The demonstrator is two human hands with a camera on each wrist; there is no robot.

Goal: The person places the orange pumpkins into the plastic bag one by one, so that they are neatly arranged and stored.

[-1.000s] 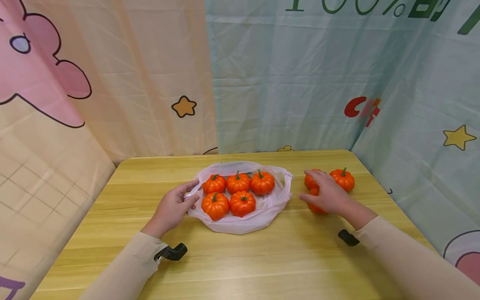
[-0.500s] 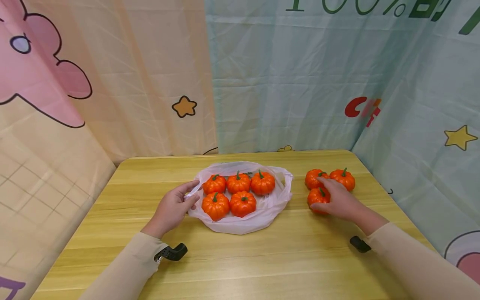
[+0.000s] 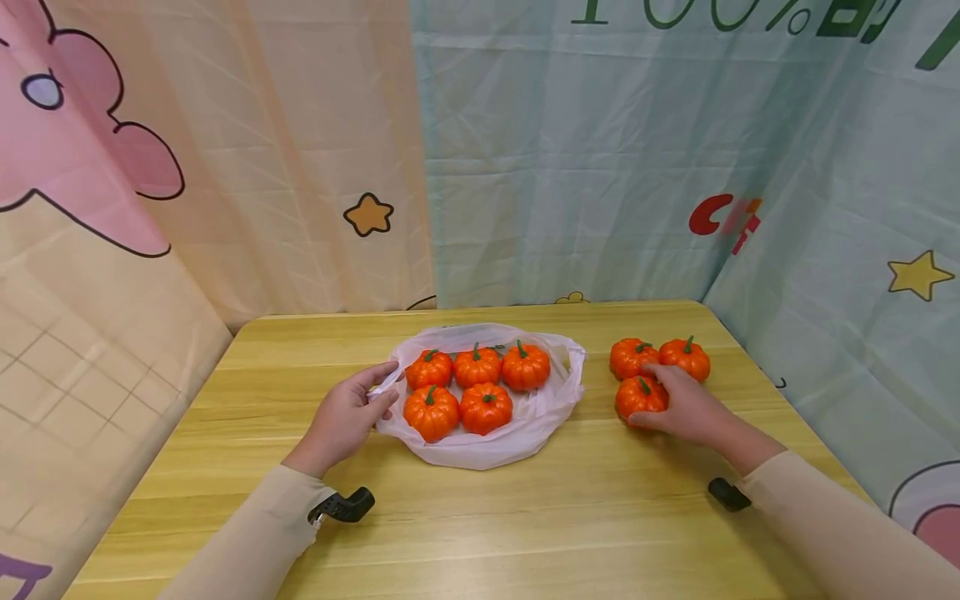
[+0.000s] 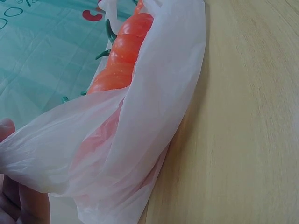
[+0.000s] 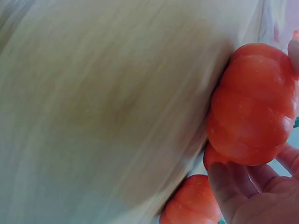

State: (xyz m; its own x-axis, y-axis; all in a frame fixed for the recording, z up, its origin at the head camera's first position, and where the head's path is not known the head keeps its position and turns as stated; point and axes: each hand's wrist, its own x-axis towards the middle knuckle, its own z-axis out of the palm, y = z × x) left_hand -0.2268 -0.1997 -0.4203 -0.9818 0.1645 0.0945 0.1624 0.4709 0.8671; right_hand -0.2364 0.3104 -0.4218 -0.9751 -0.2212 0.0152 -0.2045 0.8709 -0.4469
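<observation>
A white plastic bag lies spread with its mouth up on the table, several small orange toy pumpkins sitting inside. My left hand pinches the bag's left edge between thumb and fingers, and the left wrist view shows the plastic pulled taut toward the fingertips. On the right, three more pumpkins stand close together. My right hand grips the front pumpkin, thumb at its near side and fingers round its far side. That pumpkin fills the right part of the right wrist view.
Behind the gripped pumpkin sit a left pumpkin and a right pumpkin. The wooden table ends at the back against a printed cloth curtain, which also hangs along both sides.
My right hand has moved right and down from above the group to the front pumpkin, closing its fingers round it. The left hand and the bag have stayed put.
</observation>
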